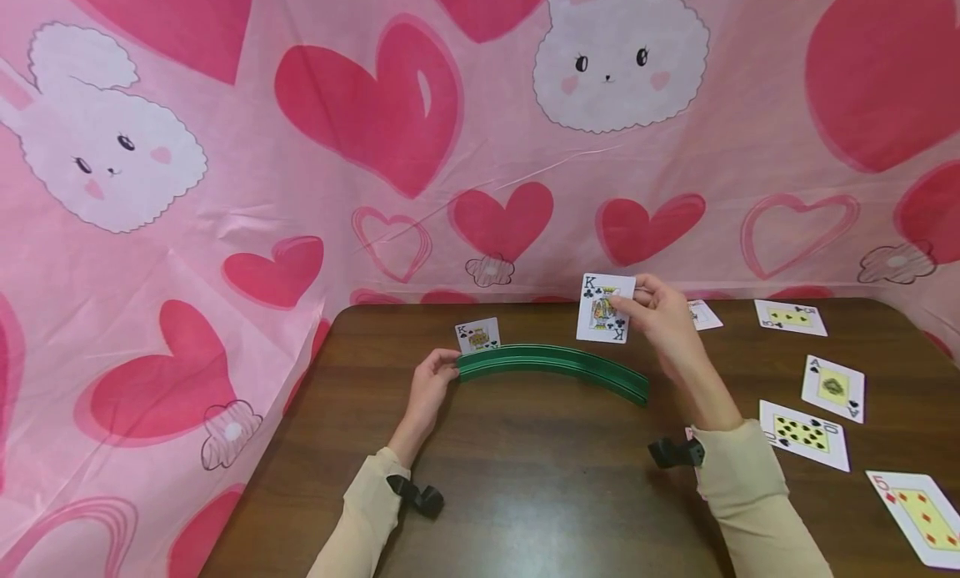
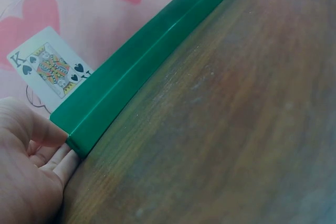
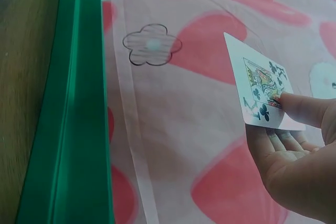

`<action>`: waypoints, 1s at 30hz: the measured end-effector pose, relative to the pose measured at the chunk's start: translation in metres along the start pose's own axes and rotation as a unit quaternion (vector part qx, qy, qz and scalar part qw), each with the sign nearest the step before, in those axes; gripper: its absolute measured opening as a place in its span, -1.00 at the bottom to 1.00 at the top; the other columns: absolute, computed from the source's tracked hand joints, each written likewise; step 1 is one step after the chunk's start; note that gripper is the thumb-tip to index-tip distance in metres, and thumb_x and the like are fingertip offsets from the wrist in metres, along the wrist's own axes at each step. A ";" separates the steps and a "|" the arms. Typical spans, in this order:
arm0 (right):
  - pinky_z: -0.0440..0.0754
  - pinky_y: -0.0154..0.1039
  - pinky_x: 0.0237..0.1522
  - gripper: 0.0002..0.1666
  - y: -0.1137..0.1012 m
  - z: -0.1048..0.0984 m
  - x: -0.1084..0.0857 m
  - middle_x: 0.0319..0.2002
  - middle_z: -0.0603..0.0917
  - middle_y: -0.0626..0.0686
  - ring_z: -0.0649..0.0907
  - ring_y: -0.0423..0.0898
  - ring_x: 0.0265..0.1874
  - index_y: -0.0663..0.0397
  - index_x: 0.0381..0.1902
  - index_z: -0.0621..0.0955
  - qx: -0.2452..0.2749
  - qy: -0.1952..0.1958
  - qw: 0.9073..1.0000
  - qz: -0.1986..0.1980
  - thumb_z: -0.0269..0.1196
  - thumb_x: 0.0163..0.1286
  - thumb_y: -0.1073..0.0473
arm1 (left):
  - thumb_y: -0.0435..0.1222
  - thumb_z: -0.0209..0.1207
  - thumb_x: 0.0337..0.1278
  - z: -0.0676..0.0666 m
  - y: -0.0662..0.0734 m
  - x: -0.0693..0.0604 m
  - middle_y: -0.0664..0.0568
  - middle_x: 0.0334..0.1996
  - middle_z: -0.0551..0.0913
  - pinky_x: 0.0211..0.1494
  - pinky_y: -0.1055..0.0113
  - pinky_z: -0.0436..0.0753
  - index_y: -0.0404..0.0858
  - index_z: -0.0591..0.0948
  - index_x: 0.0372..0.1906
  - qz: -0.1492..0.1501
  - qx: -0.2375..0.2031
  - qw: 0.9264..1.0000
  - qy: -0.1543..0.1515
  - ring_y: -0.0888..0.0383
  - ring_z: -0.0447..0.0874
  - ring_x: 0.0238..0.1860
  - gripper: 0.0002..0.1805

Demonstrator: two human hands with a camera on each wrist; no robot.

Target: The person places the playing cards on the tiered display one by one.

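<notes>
A curved green playing card holder point(image 1: 555, 359) stands on the wooden table. At its left end my left hand point(image 1: 433, 384) grips it, thumb and fingers about the tip. Upright in the holder near that hand is a king of spades point(image 1: 477, 334), its lower edge hidden in the left wrist view point(image 2: 50, 69). Above the holder's right half, my right hand point(image 1: 666, 318) holds a king of clubs point(image 1: 592, 311) between thumb and fingers, face toward me. The right wrist view shows this king of clubs point(image 3: 252, 85) apart from the holder.
Face-up cards lie on the right side of the table point(image 1: 525, 478), among them an ace of spades point(image 1: 817, 386), a ten of spades point(image 1: 787, 428) and a five of diamonds point(image 1: 915, 520). Another card point(image 1: 705, 314) is partly hidden behind my right hand. A pink heart-patterned cloth point(image 1: 337, 161) hangs behind.
</notes>
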State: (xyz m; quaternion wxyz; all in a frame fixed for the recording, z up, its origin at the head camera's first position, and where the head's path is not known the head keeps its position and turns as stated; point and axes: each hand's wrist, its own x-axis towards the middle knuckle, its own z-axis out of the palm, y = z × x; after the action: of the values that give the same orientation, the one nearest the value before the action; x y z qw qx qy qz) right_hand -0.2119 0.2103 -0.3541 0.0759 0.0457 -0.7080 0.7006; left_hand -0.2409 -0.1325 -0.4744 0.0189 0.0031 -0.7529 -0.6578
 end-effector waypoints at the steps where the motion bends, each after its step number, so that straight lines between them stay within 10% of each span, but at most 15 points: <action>1: 0.67 -0.41 -0.12 -0.64 0.000 0.002 0.000 -0.24 0.74 -0.27 0.72 -0.26 -0.26 0.41 0.07 0.46 -0.004 -0.001 1.000 0.002 0.28 0.49 0.25 | -0.61 0.04 0.32 0.000 0.000 0.000 -0.34 0.04 0.65 -0.03 0.42 0.52 -0.57 0.60 0.05 0.001 0.000 1.000 0.003 -0.05 0.61 0.02 -0.73; 30: 0.62 -0.36 -0.13 -0.67 0.007 0.050 0.007 -0.12 0.79 0.13 0.70 -0.18 -0.25 0.41 -0.01 0.51 -0.022 -0.029 0.999 0.013 0.31 0.47 0.24 | -0.57 0.06 0.34 0.000 0.004 -0.004 -0.25 0.00 0.68 0.00 0.38 0.53 -0.52 0.62 0.04 0.012 0.005 1.000 0.007 0.04 0.61 -0.03 -0.74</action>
State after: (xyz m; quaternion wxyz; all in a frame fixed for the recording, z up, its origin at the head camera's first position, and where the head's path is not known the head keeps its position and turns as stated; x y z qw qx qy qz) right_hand -0.2220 0.1610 -0.3603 0.0474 0.0547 -0.7255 0.6844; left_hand -0.2366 -0.1321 -0.4705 0.0316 -0.0015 -0.7560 -0.6539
